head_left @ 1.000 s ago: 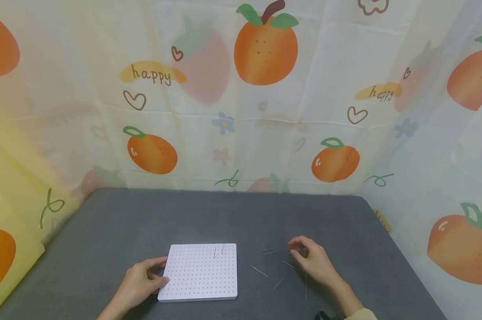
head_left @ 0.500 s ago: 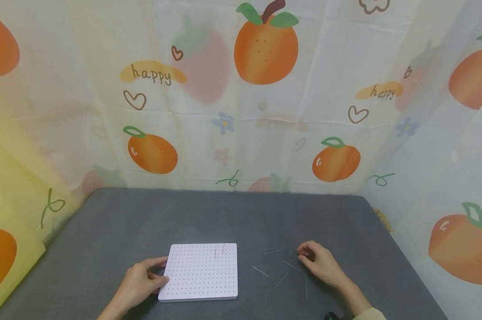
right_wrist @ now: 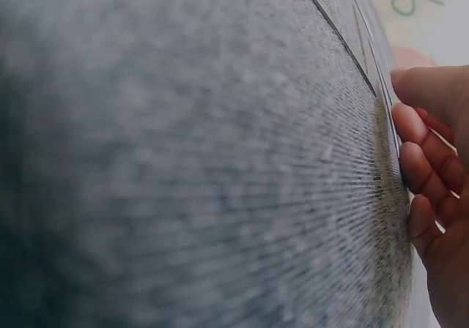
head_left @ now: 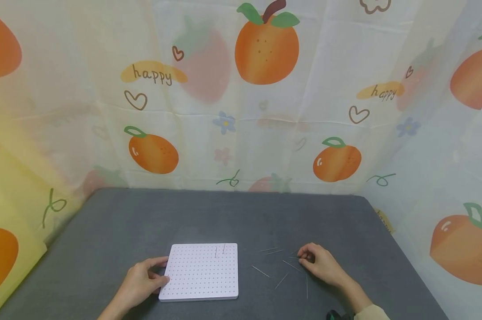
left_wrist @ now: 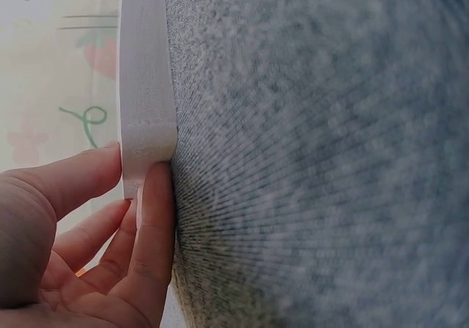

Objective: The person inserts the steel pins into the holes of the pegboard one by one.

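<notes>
A white square pegboard [head_left: 198, 274] covered in small holes lies on the dark table. My left hand [head_left: 136, 284] grips its left edge, thumb on the top face and fingers against the side [left_wrist: 150, 72]. Two thin metal pins [head_left: 216, 252] stand upright in holes near the board's far right corner. My right hand [head_left: 322, 265] is low over the table, fingers curled, its thumb and fingertips at the end of a thin pin [head_left: 293, 257]. Another slim pin [right_wrist: 337, 35] runs towards the thumb in the right wrist view. Whether the fingertips pinch a pin is too fine to see.
Several loose thin metal pins [head_left: 260, 271] lie scattered between the board and my right hand. The grey-black table [head_left: 177, 213] is backed and flanked by a fruit-print curtain [head_left: 209, 146]. A dark object [head_left: 334, 315] sits by the right sleeve.
My right hand has moved slightly right and down, its fingertips coming down to the pins beside it. The left hand and the pegboard stay put.
</notes>
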`<move>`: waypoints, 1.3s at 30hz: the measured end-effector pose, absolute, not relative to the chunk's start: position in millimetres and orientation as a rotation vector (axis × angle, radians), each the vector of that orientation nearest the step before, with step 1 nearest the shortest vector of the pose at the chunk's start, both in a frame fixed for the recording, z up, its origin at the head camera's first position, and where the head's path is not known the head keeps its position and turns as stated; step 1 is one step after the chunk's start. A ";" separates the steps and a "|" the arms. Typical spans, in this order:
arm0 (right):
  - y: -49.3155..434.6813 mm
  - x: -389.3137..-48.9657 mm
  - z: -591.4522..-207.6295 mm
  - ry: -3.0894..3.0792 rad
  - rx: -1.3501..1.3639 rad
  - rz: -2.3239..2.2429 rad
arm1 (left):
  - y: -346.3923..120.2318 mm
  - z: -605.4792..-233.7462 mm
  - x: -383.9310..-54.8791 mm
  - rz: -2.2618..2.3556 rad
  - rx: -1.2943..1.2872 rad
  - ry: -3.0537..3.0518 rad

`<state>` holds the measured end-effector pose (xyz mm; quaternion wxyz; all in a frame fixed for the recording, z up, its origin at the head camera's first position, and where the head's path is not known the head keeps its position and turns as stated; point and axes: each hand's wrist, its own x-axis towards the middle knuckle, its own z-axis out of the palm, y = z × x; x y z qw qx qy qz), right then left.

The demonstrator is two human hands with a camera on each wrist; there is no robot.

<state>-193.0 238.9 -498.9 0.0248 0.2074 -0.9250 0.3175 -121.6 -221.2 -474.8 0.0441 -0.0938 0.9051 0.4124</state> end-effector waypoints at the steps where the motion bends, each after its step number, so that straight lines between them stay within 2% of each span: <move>1: 238.8 -193.5 -498.8 -2.861 0.649 0.977 | -221.1 -474.8 -121.5 1.264 -0.288 2.766; 39: 230.2 -198.9 -496.5 -2.913 0.534 0.870 | -219.8 -475.7 -121.1 1.257 -0.294 2.778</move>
